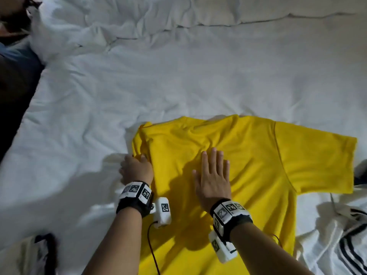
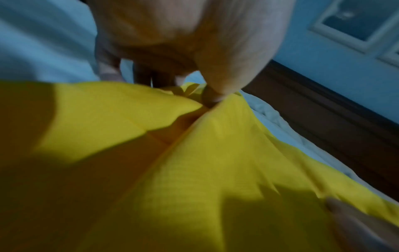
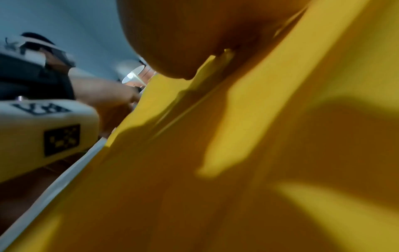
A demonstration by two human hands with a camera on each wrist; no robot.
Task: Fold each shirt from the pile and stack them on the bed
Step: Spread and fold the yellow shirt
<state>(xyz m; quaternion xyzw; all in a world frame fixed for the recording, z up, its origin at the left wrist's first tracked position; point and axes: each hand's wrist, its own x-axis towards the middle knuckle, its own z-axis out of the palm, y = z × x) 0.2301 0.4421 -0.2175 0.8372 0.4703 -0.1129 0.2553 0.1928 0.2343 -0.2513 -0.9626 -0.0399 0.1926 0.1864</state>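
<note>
A yellow T-shirt (image 1: 248, 159) lies spread on the white bed (image 1: 178, 80), its right sleeve out flat and its left side folded inward. My left hand (image 1: 137, 167) is at the shirt's left folded edge, fingers curled into the cloth; the left wrist view shows the thumb (image 2: 213, 95) pinching a yellow fold (image 2: 194, 119). My right hand (image 1: 213, 177) lies flat on the middle of the shirt, fingers straight and spread. In the right wrist view the yellow cloth (image 3: 259, 153) fills the frame under the palm.
A white garment with dark stripes (image 1: 337, 241) lies crumpled at the lower right, beside the shirt. Rumpled white bedding (image 1: 123, 22) is heaped at the far left. A dark headboard or bed side (image 1: 14, 100) runs along the left edge. Another cloth (image 1: 39, 253) sits at lower left.
</note>
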